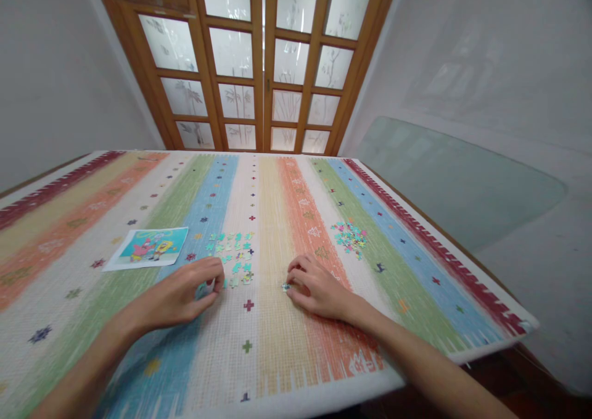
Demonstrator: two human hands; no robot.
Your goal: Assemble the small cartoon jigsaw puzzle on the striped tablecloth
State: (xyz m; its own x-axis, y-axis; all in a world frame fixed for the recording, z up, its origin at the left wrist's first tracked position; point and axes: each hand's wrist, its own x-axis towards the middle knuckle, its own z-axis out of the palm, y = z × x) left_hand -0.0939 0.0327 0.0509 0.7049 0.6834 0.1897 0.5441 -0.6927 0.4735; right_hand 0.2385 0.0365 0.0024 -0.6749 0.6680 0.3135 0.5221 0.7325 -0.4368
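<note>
My right hand (317, 286) is closed, with a small puzzle piece (285, 287) between thumb and fingertips, just above or on the cloth. Across from it, my left hand (194, 289) has its fingers curled to the thumb at the near left edge of the laid-out puzzle pieces (231, 246). Some teal shows through the gap in that hand; whether it is held or lies beneath, I cannot tell. The laid-out pieces are mostly teal, spread in loose rows, some touching. A heap of mixed pieces (350, 237) lies beyond my right hand.
A printed picture (150, 247) of a yellow and a pink cartoon figure lies left of the pieces. The striped tablecloth (282, 351) covers the table. A glass-paned wooden door (263, 116) stands behind, and a pale glass sheet (444, 178) leans on the right wall.
</note>
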